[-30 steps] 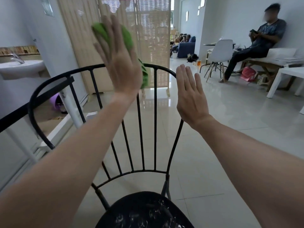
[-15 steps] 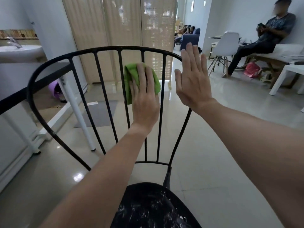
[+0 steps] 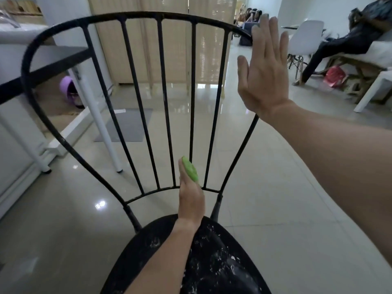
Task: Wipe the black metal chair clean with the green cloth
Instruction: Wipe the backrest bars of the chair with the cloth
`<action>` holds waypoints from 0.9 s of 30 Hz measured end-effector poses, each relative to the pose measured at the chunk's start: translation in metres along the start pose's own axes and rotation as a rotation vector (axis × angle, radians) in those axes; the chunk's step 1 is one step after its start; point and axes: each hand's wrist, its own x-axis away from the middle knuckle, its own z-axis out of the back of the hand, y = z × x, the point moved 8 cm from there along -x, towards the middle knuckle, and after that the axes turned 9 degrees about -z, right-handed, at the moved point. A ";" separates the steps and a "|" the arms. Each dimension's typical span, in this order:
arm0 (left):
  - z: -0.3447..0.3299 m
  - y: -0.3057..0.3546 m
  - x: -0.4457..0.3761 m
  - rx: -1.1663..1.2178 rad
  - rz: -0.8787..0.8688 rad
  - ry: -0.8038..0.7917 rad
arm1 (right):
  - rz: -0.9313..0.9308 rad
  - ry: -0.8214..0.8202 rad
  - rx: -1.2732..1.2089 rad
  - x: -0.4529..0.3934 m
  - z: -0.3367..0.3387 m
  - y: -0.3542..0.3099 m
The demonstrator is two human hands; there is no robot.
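The black metal chair [image 3: 135, 16] faces me with its curved back and vertical bars upright; its round seat [image 3: 214, 255] is flecked with white marks. My left hand [image 3: 191, 200] is low on the backrest, just above the bottom crossbar, and grips the green cloth [image 3: 191, 171] against one of the middle bars. Only a small fold of cloth shows beside my thumb. My right hand [image 3: 265, 81] is flat with straight fingers, resting against the upper right curve of the chair back.
A table with a black edge [image 3: 53, 58] and white legs [image 3: 99, 128] stands left of the chair, with a grey mat [image 3: 129, 124] and a purple object [image 3: 67, 88] beyond. A folding screen [image 3: 178, 49] is behind. A seated person [image 3: 350, 41], a white chair [image 3: 305, 39] and a red bag [image 3: 336, 76] are far right.
My left hand slid the green cloth down the backrest from above the top rail to the bottom of the bars. My right hand stayed at the chair's upper right edge.
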 end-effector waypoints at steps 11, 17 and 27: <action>0.051 0.195 -0.125 -0.049 -0.607 0.176 | 0.045 -0.052 0.046 0.000 0.007 -0.003; 0.149 0.278 -0.178 0.074 -0.535 0.521 | 0.016 -0.084 0.089 -0.003 0.008 -0.008; 0.129 0.235 -0.172 -0.381 -0.726 0.380 | -0.043 -0.032 0.018 -0.012 0.002 -0.039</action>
